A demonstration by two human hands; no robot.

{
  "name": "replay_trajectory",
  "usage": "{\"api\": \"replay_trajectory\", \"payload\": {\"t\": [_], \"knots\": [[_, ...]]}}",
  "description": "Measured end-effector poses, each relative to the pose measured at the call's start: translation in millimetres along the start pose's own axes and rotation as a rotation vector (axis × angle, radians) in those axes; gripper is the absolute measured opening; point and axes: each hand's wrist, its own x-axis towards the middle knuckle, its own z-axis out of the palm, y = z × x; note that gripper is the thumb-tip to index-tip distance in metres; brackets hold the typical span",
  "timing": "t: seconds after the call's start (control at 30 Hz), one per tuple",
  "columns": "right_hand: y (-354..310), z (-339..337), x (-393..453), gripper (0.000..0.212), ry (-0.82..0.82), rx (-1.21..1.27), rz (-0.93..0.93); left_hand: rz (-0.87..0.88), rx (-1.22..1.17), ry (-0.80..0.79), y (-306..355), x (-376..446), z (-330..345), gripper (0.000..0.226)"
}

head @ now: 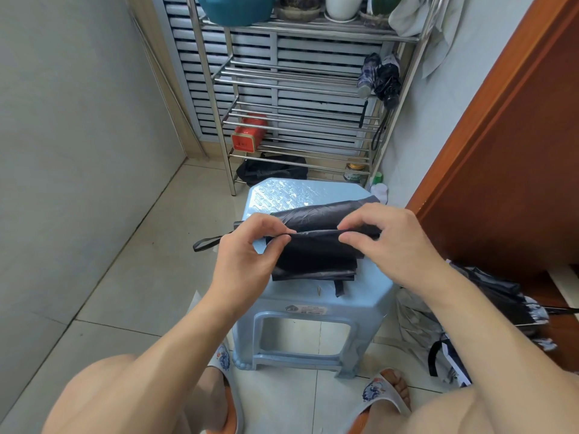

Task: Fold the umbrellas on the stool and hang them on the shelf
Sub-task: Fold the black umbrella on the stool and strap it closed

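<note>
The black umbrella (316, 245) lies across the blue stool (313, 195), long axis left to right, wrist loop toward the left; the left hand (247, 245) and right hand (385, 236) each pinch one fabric fold, equally near.

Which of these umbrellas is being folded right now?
The plain black umbrella on the blue stool, pinched by both hands; the others hang on the shelf.

Bright, even daylight — soft shadows, sharp focus, wide-angle bending at edges.
</note>
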Motion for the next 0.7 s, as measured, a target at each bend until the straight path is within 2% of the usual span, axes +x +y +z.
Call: {"api": "replay_trajectory", "payload": {"t": [0.17, 0.3, 0.4, 0.53, 0.6, 0.67, 0.7], "knots": [[0.3, -1.9, 1.7, 0.009, 0.066, 0.050, -0.050, 0.025, -0.034, 0.082, 0.5, -3.5, 0.1, 0.026], [-3.3, -3.0, 0.6, 0.007, 0.023, 0.075, -0.143, 0.097, 0.048, 0.072, -1.2, -1.5, -1.3, 0.022], [-6.7, -11.4, -4.6, 0.009, -0.080, 0.186, -0.072, 0.146, 0.121, -0.062, 0.8, 0.5, -9.7, 0.022], [-12.5, -20.9, -19.9, 0.013, -0.325, 0.226, 0.079, 0.171, 0.188, -0.421, -5.9, -4.6, -30.9, 0.022], [-9.4, -22.7, -29.7, 0.014, -0.406, 0.176, 0.140, 0.114, 0.193, -0.555, -8.4, -12.6, -37.6, 0.020], [-4.3, -19.2, -42.0, 0.012, -0.497, 0.116, 0.183, 0.047, 0.169, -0.550, -7.6, -17.3, -42.5, 0.015], [-0.5, -15.1, -48.4, 0.009, -0.506, 0.067, 0.170, 0.045, 0.177, -0.479, -8.8, -16.7, -44.9, 0.015]]}}
